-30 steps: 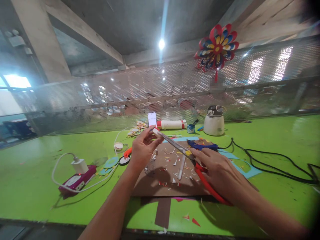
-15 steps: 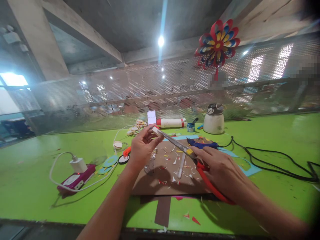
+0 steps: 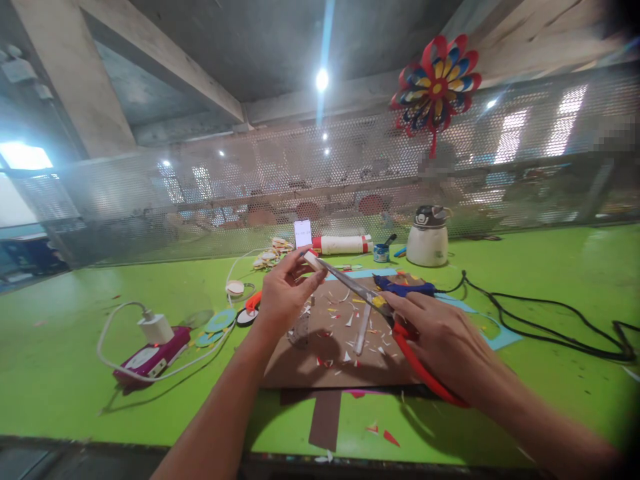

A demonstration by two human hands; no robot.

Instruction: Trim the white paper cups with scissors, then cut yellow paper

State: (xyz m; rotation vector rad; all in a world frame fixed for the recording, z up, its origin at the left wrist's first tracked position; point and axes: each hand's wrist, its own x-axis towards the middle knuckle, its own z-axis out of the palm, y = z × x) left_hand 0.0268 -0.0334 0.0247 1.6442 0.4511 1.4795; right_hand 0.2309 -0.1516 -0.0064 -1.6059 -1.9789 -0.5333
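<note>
Pinched in my left hand (image 3: pixel 287 293) is a small white piece with a red edge (image 3: pixel 314 259), perhaps foam or card; its exact kind is too small to tell. My right hand (image 3: pixel 435 333) grips red-handled scissors (image 3: pixel 417 367), whose long blades point up and left. The blade tips meet the near edge of the white piece. Beneath both hands lies a brown board (image 3: pixel 330 367) scattered with white, red and yellow scraps. A clear stick (image 3: pixel 363 331), which looks like a glue stick, rests on it below the blades.
A blue glue gun (image 3: pixel 407 287) trails a black cable to the right. At left, a purple power strip (image 3: pixel 153 357) holds a white charger (image 3: pixel 156 329). Behind stand a phone (image 3: pixel 303 233), a blue jar (image 3: pixel 381 253) and a white-and-black bottle (image 3: pixel 427 240). Blue rings (image 3: pixel 220 321) lie left.
Hands, scissors and the white piece keep nearly the same place. The whole view has shifted very slightly.
</note>
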